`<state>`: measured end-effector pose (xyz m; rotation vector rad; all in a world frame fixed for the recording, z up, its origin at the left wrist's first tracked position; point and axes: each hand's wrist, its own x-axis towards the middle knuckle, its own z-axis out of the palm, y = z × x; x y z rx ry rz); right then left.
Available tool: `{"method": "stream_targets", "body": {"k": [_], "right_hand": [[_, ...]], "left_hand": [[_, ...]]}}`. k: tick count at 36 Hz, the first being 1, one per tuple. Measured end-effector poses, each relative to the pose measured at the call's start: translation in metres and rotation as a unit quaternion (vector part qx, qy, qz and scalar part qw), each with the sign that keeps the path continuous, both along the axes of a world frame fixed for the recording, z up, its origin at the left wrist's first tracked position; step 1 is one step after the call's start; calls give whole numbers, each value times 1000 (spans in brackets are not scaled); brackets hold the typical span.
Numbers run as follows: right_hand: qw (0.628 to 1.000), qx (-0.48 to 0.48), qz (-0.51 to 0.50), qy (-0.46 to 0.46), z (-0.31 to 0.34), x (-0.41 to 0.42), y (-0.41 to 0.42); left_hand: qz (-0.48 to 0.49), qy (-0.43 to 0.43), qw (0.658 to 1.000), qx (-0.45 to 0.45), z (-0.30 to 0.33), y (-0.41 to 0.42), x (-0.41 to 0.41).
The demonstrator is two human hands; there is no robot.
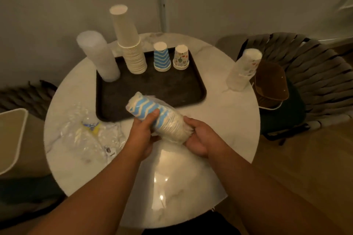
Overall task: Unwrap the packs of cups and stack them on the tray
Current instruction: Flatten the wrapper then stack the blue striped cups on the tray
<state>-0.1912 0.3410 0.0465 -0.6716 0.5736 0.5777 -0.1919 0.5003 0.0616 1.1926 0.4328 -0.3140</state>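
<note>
A wrapped pack of blue zigzag cups (150, 110) lies tilted over the table's middle, just in front of the dark tray (152, 89). My left hand (142, 131) grips its side with the thumb on top. My right hand (200, 137) holds its open rim end. On the tray stand a frosted plastic cup stack (99, 57), a tall cream cup stack (129, 42), a short blue zigzag stack (162, 57) and a short patterned stack (181, 57). Another wrapped pack (242, 68) stands upright on the table at the right, off the tray.
Crumpled clear wrappers (89, 131) lie on the round white table (229, 120) at the left. A pale bin (11, 137) sits at the far left. A dark woven chair (315, 74) with a brown bag (271, 84) stands to the right.
</note>
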Motion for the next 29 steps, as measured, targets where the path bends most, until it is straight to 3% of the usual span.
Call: {"method": "stream_targets", "body": {"k": [3,6,13,20,23,26,28,29], "right_hand": [[997,41,49,-54,22,-9,38],[993,45,67,-87,34,-18,69],[991,-45,11,-127,46,-34,72],[983,-158,-85,-38,38,-29,14],[951,-261,-36,-165,50,-28,5],[863,-376,47,-334,63,-22,0],[828,-387,98,-394,68,-17,1],[835,-365,110,-398,71,-15,2]], "left_hand": [[-17,37,993,-110,1,24,-17],[27,46,981,-187,10,38,-27],[109,30,973,-202,25,65,-28],[169,13,960,-225,43,70,-28],[186,14,957,-222,48,52,-27],[196,14,957,-213,50,24,-27],[183,15,960,-212,52,4,-28],[174,16,962,-210,53,-5,-29]]}}
